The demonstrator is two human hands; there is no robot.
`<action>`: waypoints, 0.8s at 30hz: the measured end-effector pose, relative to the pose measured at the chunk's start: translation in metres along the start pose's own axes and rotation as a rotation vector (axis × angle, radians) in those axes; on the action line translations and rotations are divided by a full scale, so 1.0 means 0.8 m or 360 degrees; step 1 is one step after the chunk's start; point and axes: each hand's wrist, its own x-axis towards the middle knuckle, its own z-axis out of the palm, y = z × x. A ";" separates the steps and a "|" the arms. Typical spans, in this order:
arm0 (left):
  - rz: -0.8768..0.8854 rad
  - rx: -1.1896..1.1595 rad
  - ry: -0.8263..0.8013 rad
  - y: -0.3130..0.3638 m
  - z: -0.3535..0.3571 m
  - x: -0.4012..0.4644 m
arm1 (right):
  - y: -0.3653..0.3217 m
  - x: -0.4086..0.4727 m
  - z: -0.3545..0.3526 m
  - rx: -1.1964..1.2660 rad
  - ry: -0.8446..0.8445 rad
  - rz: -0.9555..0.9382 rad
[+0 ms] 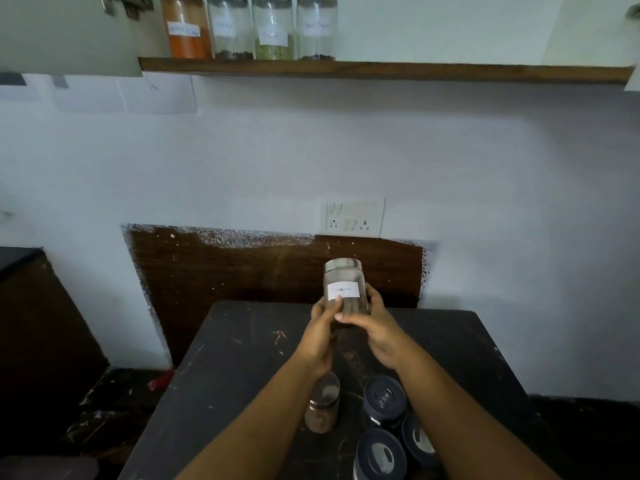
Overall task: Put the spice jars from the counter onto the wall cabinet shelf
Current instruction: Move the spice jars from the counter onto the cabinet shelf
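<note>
A clear glass spice jar [344, 289] with a steel lid and a white label is held upright above the dark counter [225, 375]. My left hand [320, 336] grips its left side and my right hand [375, 329] grips its right side, thumb across the front. On the counter near me stand a small jar of brown powder [322, 408] and three jars with dark blue lids [383, 398]. High up, the wooden wall shelf [381, 71] carries several labelled jars [273, 29] at its left end.
The shelf's right part holds nothing that I can see. An open cabinet door [65, 36] hangs at the upper left. A switch and socket plate [355, 218] sits on the white wall behind the counter, above a brown panel [242, 268].
</note>
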 end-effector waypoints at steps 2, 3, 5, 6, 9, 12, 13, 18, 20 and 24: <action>0.0128 0.0126 -0.0079 0.024 -0.003 0.001 | -0.022 0.010 0.007 0.0036 -0.0012 -0.0050; 0.0188 0.0162 -0.0100 0.037 -0.004 0.003 | -0.034 0.015 0.009 0.0006 -0.0022 -0.0082; 0.0302 0.0229 -0.0110 0.070 -0.007 0.014 | -0.064 0.027 0.015 -0.0185 -0.0046 -0.0171; 0.0375 0.0288 -0.0089 0.089 -0.008 0.020 | -0.081 0.032 0.018 -0.0304 -0.0042 -0.0226; 0.0695 0.0545 -0.0073 0.146 0.000 0.039 | -0.142 0.051 0.027 -0.0546 0.0065 -0.0427; 0.1141 0.0920 -0.0073 0.209 0.028 0.049 | -0.215 0.068 0.040 -0.0716 0.0285 -0.0727; 0.1285 0.1009 -0.0042 0.232 0.039 0.053 | -0.240 0.073 0.043 -0.0760 0.0354 -0.0850; 0.1806 0.1196 0.0082 0.359 0.098 0.078 | -0.362 0.099 0.049 -0.0672 0.0503 -0.1304; 0.1937 0.1344 0.0092 0.401 0.118 0.089 | -0.404 0.108 0.047 -0.0681 0.0574 -0.1384; 0.2187 0.1949 0.0330 0.458 0.133 0.132 | -0.468 0.133 0.041 -0.0983 0.0718 -0.1578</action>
